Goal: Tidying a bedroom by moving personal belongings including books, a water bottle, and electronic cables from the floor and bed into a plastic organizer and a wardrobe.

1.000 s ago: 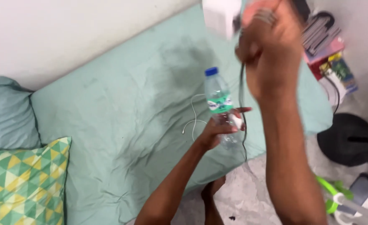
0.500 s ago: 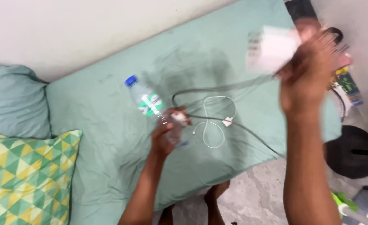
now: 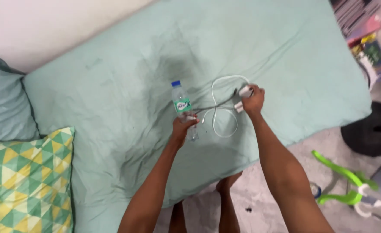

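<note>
Left hand (image 3: 182, 127) clenched round water bottle (image 3: 182, 105); right hand (image 3: 251, 100) seemingly gripping white charger (image 3: 244, 91). Could snag white cable (image 3: 218, 113) if lifted carelessly.

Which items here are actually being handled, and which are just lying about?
In hand:
- left hand grips a clear water bottle
- right hand grips a white charger plug with a grey cord
- white cable looped by it on the bed

Lying about:
- patterned cushion
- grey-green pillow
- stacked books
- green-handled tool on the floor
</note>
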